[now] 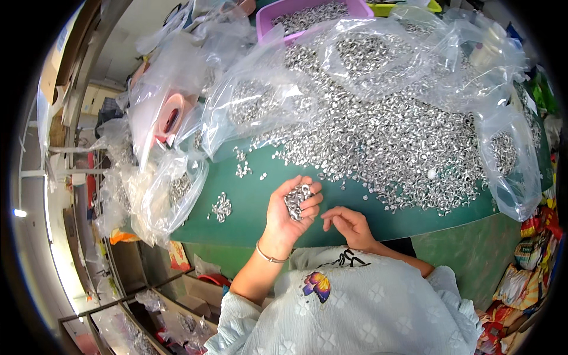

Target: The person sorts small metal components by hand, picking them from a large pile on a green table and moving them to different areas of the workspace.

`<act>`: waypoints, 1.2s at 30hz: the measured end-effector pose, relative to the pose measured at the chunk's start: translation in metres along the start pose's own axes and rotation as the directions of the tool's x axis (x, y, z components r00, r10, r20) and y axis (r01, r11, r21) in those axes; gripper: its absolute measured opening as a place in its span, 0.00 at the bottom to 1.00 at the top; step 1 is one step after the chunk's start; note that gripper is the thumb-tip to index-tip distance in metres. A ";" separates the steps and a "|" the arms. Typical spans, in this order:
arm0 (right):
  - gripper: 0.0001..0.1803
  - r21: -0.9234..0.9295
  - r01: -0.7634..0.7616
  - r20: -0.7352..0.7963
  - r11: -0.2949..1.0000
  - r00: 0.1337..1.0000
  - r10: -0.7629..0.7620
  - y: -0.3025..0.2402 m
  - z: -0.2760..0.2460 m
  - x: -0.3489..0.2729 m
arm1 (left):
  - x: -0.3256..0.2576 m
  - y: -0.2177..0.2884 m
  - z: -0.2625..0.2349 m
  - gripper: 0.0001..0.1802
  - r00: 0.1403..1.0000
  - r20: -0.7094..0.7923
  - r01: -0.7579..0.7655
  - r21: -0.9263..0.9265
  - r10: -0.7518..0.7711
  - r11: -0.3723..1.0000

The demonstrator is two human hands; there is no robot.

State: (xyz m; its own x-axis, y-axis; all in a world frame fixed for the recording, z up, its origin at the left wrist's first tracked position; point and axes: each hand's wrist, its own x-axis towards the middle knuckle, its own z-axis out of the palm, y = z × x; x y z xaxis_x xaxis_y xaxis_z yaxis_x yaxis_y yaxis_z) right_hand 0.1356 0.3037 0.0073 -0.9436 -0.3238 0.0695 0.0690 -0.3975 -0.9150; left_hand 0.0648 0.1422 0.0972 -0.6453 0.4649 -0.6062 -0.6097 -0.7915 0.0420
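Note:
Palm up, my left hand [290, 210] is curled round a handful of small silvery curved metal pieces [297, 201] above the near edge of the green table [260, 228]. Just to its right is my right hand [348, 225], its fingers loosely bent and apart, with nothing visible in them. Beyond both hands spreads a big heap of the same metal pieces [384, 142]. A small pile of them [222, 207] lies left of my left hand, and another little cluster [242, 164] sits farther back.
Clear plastic bags [254, 97] holding more pieces lie over and around the heap. At the back stands a purple tub [313, 12] of pieces. A pink tape roll [173, 113] is among bags at the left. Colourful packets [518, 284] are stacked at the right; wooden shelves [127, 313] stand lower left.

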 end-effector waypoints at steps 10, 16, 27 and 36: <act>0.09 -0.259 0.156 -0.085 0.953 0.979 -0.183 -0.043 -0.044 -0.013 | 0.031 -0.003 0.024 0.08 0.997 0.058 0.049 -0.070 -0.045 0.996; 0.08 -0.633 0.288 -0.159 0.719 0.860 -0.485 -0.070 -0.068 -0.037 | 0.048 -0.036 0.035 0.10 0.977 -0.045 0.212 0.129 -0.208 0.969; 0.07 -0.887 0.045 -0.352 0.460 0.581 -0.734 -0.074 -0.102 -0.067 | 0.088 -0.120 0.082 0.10 0.880 -0.051 0.458 0.356 -0.473 0.814; 0.12 -0.917 -0.001 -0.335 0.400 0.548 -0.767 -0.064 -0.126 -0.064 | 0.152 -0.258 0.209 0.23 0.963 0.119 0.104 0.664 -0.243 0.740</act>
State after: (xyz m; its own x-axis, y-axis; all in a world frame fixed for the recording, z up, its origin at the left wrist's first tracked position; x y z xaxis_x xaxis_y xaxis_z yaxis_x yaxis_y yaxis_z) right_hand 0.1509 0.4580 0.0117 -0.6784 0.4147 0.6064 -0.2684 0.6285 -0.7301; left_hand 0.0279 0.4998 0.1604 -0.5284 0.6869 -0.4989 -0.8243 -0.2742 0.4954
